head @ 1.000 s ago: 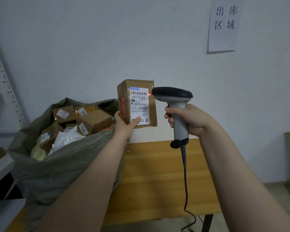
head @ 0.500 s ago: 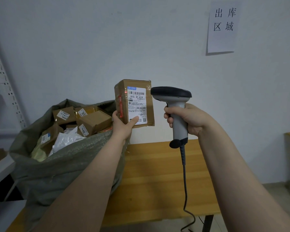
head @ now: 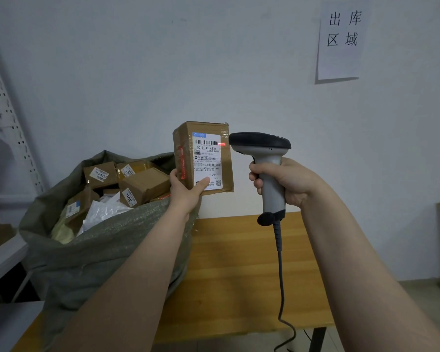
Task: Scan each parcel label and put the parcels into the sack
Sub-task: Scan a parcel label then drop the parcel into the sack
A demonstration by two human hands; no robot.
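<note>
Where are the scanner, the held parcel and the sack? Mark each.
scanner (head: 262,141), head view, dark top of its head.
held parcel (head: 201,158), head view, white label on its front.
sack (head: 107,247), head view, green woven front wall.

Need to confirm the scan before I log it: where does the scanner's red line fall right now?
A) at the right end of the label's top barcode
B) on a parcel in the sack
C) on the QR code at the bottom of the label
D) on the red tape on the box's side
A: the red line glows at the right end of the top barcode on the parcel that the left hand holds up to the scanner.
</note>
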